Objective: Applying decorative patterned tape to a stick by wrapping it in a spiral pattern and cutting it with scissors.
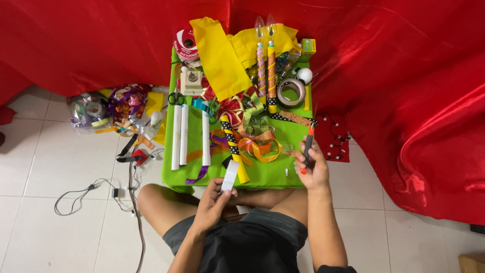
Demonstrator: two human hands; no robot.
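here, left to right: on the tiled floor [45,167], a thin black cable [83,194] and a heap of ribbon scraps in a clear bag [101,108]; then the low green desk [270,174], carrying three white tubes [181,136] laid side by side, long axes running away from the person, with black-handled scissors [176,98] at their far ends. left hand [214,199]: fingers closed round the near end of a white tube wrapped partway in black-dotted yellow ribbon [231,169]; its long axis runs from the hand up and away over the desk's near edge, tilted slightly leftward at the far end. mid desk: a tangle of orange, green and red ribbons [255,134], two upright-patterned candle-shaped lamps [266,65] lying lengthwise, a tape roll [291,92], yellow cloth [220,55]. right hand [314,167]: clenched on a red-and-black pen-like tool [307,146], tip pointing away, held over the desk's right edge. the wrapped tube lies left of this tool, well apart from it; the left hand is the nearer, already holding it. red drape [404,76] behind and right.
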